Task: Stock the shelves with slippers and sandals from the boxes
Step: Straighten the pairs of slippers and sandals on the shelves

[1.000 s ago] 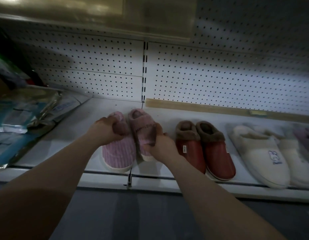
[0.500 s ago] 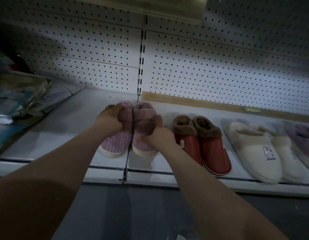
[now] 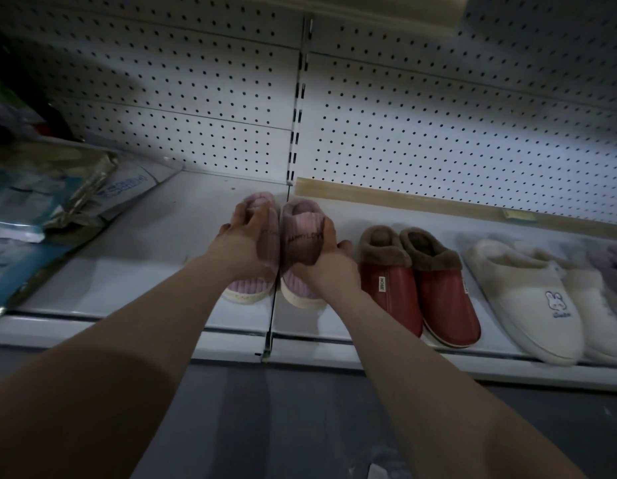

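My left hand (image 3: pixel 244 244) lies over the top of the left pink slipper (image 3: pixel 251 289), with the fingers curled around its fluffy opening, and my right hand (image 3: pixel 329 263) grips the right pink slipper (image 3: pixel 301 233) from its outer side, the thumb and fingers closed around the upper part. Both slippers stand on the white shelf (image 3: pixel 144 271), soles down and toes toward me, touching each other side by side. The seam between two shelf boards runs just between them. The shelf holds more pairs to the right. Just beside my right hand is a pair of red slippers (image 3: pixel 419 295) with brown fur collars and a small label "HOME". My knuckles are very near the first of them, but I cannot tell if they touch. After them come cream slippers (image 3: pixel 528 299) with a rabbit drawing, and at the far right edge something purple and fluffy (image 3: pixel 611 262), too much cut off to say more. On the left part of the shelf, well apart from the pink pair, lie flat plastic packets (image 3: pixel 58 191), one upon another. Behind everything is a white pegboard wall (image 3: pixel 438 133), with a slotted upright post (image 3: pixel 297 133) and a pale wooden strip (image 3: pixel 403 202) along its bottom. Under the shelf edge is a dark grey floor (image 3: pixel 300 426).
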`<state>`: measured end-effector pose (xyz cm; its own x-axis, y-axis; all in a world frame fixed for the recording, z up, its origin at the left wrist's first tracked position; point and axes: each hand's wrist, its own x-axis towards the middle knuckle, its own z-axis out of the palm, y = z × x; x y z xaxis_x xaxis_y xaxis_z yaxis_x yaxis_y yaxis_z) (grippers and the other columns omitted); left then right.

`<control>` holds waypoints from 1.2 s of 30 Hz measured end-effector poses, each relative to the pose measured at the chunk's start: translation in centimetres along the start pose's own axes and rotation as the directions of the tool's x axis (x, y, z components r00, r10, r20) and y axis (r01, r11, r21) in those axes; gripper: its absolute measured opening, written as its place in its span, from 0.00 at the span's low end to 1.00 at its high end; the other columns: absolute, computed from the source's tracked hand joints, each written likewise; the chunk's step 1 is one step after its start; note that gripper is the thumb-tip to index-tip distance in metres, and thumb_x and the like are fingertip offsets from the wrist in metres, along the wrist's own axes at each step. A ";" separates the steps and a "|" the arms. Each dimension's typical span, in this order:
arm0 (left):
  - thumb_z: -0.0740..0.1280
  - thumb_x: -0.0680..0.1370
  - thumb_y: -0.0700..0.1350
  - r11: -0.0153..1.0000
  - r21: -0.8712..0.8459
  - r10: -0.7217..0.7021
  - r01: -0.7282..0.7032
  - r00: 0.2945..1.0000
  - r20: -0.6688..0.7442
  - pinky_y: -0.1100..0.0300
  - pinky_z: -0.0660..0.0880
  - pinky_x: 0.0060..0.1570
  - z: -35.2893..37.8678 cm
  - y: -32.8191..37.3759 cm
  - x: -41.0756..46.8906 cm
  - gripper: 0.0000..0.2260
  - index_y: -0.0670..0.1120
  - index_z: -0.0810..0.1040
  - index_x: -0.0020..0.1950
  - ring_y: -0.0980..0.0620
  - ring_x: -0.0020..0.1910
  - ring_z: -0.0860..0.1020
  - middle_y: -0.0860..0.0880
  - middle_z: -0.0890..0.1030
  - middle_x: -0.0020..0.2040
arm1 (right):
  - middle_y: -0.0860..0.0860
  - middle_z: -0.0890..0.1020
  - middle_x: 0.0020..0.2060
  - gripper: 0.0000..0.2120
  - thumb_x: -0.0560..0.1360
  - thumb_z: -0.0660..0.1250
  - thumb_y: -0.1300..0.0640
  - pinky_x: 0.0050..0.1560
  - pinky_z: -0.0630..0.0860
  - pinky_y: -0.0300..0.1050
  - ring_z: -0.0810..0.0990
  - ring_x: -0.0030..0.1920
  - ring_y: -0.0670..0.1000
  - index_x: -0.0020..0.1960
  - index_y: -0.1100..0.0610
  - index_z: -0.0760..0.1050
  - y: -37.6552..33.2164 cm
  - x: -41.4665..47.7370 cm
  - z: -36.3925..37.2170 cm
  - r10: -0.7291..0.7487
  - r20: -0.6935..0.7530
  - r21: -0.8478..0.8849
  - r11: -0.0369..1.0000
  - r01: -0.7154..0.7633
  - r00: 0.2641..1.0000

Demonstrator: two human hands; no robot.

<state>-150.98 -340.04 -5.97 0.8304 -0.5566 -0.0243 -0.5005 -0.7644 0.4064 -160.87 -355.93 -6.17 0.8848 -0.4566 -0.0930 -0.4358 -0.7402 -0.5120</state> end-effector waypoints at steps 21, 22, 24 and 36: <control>0.66 0.63 0.59 0.993 0.044 0.109 -0.108 0.994 -0.027 0.44 0.62 0.70 -1.9 4.8 -1.5 0.43 0.55 0.52 0.76 0.38 0.73 0.59 0.43 0.58 0.76 | 0.60 0.76 0.57 0.24 0.77 0.63 0.51 0.51 0.73 0.50 0.77 0.55 0.63 0.71 0.56 0.64 0.6 -1.9 -4.4 -0.131 -0.228 -0.065 0.991 0.119 0.965; 0.65 0.67 0.56 0.985 0.069 0.158 -0.155 0.986 -0.042 0.47 0.61 0.71 -2.0 6.1 -1.5 0.38 0.51 0.58 0.76 0.40 0.73 0.61 0.41 0.63 0.74 | 0.60 0.76 0.58 0.22 0.78 0.63 0.54 0.53 0.72 0.50 0.77 0.57 0.62 0.71 0.56 0.66 1.0 -2.0 -5.5 -0.141 -0.263 -0.068 0.990 0.127 0.955; 0.63 0.72 0.51 0.960 0.077 0.279 -0.271 0.949 -0.144 0.46 0.64 0.69 -1.5 8.5 -1.2 0.28 0.49 0.68 0.72 0.41 0.69 0.67 0.42 0.72 0.68 | 0.59 0.75 0.61 0.24 0.77 0.62 0.59 0.57 0.71 0.50 0.76 0.59 0.62 0.73 0.53 0.66 2.4 -2.1 -7.8 -0.127 -0.293 -0.048 0.992 0.118 0.948; 0.74 0.68 0.57 0.956 0.174 0.176 -0.237 0.936 0.303 0.40 0.65 0.69 6.4 21.0 -2.3 0.55 0.56 0.33 0.78 0.32 0.74 0.55 0.41 0.32 0.77 | 0.59 0.67 0.66 0.39 0.68 0.70 0.56 0.64 0.68 0.55 0.68 0.64 0.65 0.75 0.46 0.56 13.2 -4.7 -13.6 0.127 -0.238 -0.190 0.966 -0.174 0.963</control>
<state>-165.00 -356.93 -3.25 0.6150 -0.7548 -0.2281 -0.7176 -0.6557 0.2349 -172.99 -370.27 -0.90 0.7575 -0.6510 0.0490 -0.6065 -0.7296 -0.3160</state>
